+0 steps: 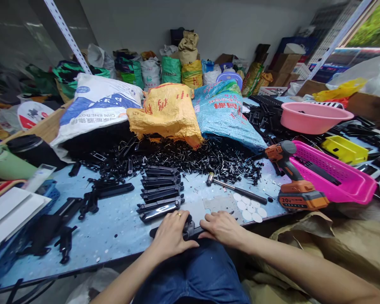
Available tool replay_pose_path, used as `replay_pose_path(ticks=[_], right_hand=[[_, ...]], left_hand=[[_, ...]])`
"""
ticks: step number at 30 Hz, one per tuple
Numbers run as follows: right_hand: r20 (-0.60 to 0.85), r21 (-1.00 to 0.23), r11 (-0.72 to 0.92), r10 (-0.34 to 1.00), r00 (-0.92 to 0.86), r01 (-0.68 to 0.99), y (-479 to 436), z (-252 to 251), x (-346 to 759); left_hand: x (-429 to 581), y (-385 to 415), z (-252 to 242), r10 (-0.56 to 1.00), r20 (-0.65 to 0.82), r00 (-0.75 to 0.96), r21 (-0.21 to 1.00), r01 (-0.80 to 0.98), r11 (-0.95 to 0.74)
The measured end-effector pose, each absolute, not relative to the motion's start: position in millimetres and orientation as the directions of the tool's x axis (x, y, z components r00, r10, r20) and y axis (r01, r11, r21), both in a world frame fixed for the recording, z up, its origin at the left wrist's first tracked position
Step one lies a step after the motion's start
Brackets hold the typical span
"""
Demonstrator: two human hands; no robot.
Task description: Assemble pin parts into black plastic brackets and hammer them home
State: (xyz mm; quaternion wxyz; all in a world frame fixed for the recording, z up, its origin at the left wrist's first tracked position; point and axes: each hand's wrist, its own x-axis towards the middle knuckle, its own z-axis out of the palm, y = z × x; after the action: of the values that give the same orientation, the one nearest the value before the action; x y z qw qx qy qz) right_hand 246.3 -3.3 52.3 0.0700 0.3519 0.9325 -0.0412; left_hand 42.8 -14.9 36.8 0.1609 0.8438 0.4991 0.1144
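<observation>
I see my left hand and right hand together at the near edge of the blue tabletop, both on one black plastic part that lies between them, just above my lap. The left grip is wrapped over the part from the side, its fingers curled down around it. The right hand lies flatter with its fingertips on the part's other end. The part is mostly hidden there, so I cannot tell whether that grip clasps it or only presses.

Just beyond the left hand a row of long black plastic strips lies side by side. Near the right hand are white round pads, and behind them a hammer. An orange cordless drill stands further right, beside a pink basket. A heap of small black parts spreads across the middle, below a yellow sack.
</observation>
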Motion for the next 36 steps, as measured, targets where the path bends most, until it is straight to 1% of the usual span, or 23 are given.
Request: replay_pose_path(ticks=[3,5,9,13,16,18,20,22,28,31,33,36], right_hand=[[-0.097,0.032,0.761,0.648,-0.755,0.648,-9.0,60.4,242.3],[-0.067,0.064,0.761,0.648,-0.758,0.645,-10.8,66.3,238.6],[-0.05,0.107,0.803,0.593,-0.804,0.586,-10.5,74.9,233.3],[-0.04,0.146,0.814,0.572,-0.819,0.562,-9.4,77.2,233.5],[-0.058,0.153,0.852,0.513,-0.856,0.5,-6.9,77.4,233.9],[-0.055,0.164,0.845,0.523,-0.85,0.509,-4.5,77.3,232.9],[-0.034,0.189,0.807,0.575,-0.817,0.56,-2.4,77.0,231.4],[-0.032,0.202,0.793,0.592,-0.805,0.575,-0.8,77.5,230.6],[-0.089,0.164,0.869,0.485,-0.87,0.468,5.3,87.4,233.8],[-0.101,0.151,0.872,0.482,-0.87,0.466,12.9,84.1,238.7],[-0.1,0.134,0.861,0.504,-0.858,0.49,18.3,73.0,246.0],[-0.073,0.11,0.842,0.538,-0.84,0.529,23.1,47.1,262.5]], left_hand=[[38.6,-17.0,34.7,0.88,0.105,0.464,0.41,0.786,-0.463],[35.3,-18.1,33.4,0.876,0.179,0.447,0.426,0.768,-0.479],[29.6,-19.2,32.7,0.833,0.325,0.447,0.45,0.702,-0.552],[27.4,-20.7,33.4,0.814,0.356,0.458,0.44,0.686,-0.579],[27.9,-22.9,30.6,0.78,0.354,0.517,0.429,0.651,-0.626],[29.0,-23.8,27.0,0.77,0.392,0.503,0.409,0.655,-0.636],[30.4,-23.5,24.0,0.775,0.453,0.442,0.382,0.689,-0.616],[31.4,-22.3,23.3,0.769,0.496,0.403,0.368,0.705,-0.606],[30.1,-20.5,25.6,0.733,0.505,0.456,0.386,0.64,-0.664],[30.7,-23.9,23.3,0.747,0.457,0.483,0.38,0.654,-0.654],[35.6,-22.8,26.2,0.749,0.413,0.518,0.348,0.67,-0.656],[52.8,-0.6,43.6,0.776,0.334,0.535,0.255,0.741,-0.621]])
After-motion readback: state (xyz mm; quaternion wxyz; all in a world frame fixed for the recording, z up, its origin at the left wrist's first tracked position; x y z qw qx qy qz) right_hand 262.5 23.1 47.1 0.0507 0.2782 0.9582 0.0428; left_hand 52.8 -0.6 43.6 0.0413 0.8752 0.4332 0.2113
